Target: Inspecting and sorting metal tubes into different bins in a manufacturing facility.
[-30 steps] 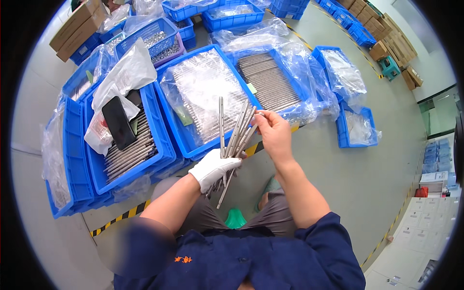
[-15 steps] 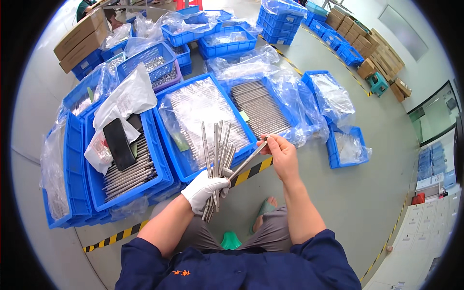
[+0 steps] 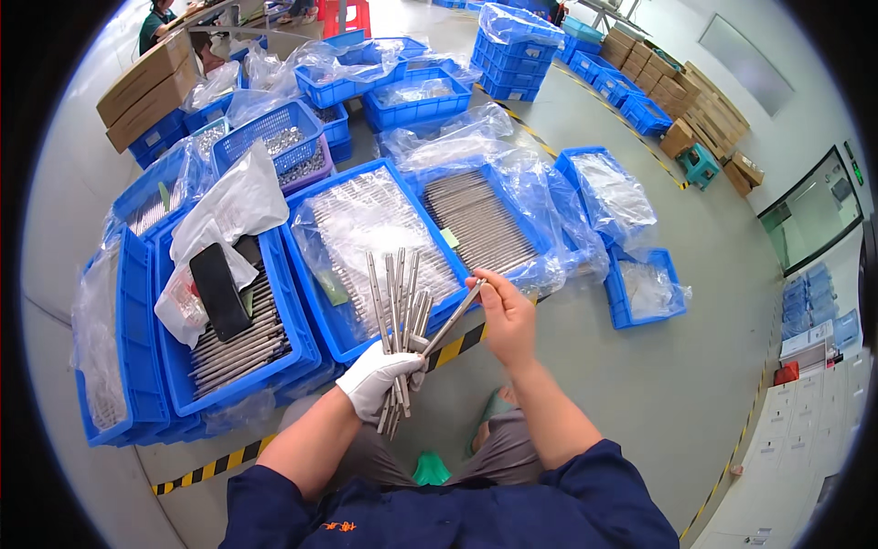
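My left hand (image 3: 377,377), in a white glove, is closed around a fanned bundle of slim metal rods (image 3: 396,302) held upright in front of me. Several of the rods show small holes along their sides. Bare, my right hand (image 3: 508,322) pinches the upper end of a single metal rod (image 3: 455,317) between thumb and fingers. That rod slants down to the left, its lower end at the gloved fingers. Just beyond the bundle, a blue crate (image 3: 343,343) holds rows of shiny rods under clear plastic. Darker rods (image 3: 477,220) fill the crate to its right.
On the left, a black phone (image 3: 219,291) and white plastic bag lie over rods in a stacked blue crate (image 3: 306,352). A blue basket (image 3: 261,137) of small metal parts stands behind. Smaller crates (image 3: 654,316) sit at right. A person (image 3: 155,27) is at the far left.
My right hand has moved slightly left and nearer to me, with the single rod's upper end still pinched. The whole view has shifted a little; my left hand keeps its hold.
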`<act>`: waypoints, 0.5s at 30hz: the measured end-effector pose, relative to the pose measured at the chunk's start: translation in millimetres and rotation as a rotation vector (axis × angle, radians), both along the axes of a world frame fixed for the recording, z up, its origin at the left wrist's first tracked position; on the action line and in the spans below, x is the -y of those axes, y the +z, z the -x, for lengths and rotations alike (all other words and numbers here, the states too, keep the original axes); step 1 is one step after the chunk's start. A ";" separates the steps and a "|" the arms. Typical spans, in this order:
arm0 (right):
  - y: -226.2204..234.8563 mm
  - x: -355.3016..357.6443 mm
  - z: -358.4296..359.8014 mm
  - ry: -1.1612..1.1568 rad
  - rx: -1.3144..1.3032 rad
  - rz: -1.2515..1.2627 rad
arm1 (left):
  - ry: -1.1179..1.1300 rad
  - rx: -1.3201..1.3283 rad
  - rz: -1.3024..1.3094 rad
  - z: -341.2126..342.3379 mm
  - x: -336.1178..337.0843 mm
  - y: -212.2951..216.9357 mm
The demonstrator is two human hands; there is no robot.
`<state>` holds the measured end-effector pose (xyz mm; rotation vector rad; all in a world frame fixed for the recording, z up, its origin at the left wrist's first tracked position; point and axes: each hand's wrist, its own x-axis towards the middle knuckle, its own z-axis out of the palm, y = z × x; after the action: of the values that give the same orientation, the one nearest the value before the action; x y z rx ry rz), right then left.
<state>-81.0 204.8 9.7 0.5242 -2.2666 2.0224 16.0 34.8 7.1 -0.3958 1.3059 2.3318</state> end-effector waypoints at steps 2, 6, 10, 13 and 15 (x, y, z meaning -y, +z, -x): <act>18.1 -15.3 9.8 0.196 0.216 0.125 | -0.036 -0.032 0.030 3.1 6.4 1.9; 17.5 -29.5 20.5 0.593 0.506 0.178 | -0.049 -0.066 0.041 0.9 6.9 1.9; 0.4 1.2 -11.2 0.621 0.608 0.033 | -0.038 -0.045 0.024 5.5 4.6 -2.3; 1.5 14.1 -24.6 0.522 0.559 0.008 | 0.036 -0.031 0.061 6.3 5.6 -5.6; -3.4 13.3 -23.3 0.526 0.521 0.012 | 0.039 -0.031 0.044 6.7 5.5 -5.1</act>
<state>-57.8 191.5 6.3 0.7259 -2.5997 2.6867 9.3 29.3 2.0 -0.4033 1.3782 2.3534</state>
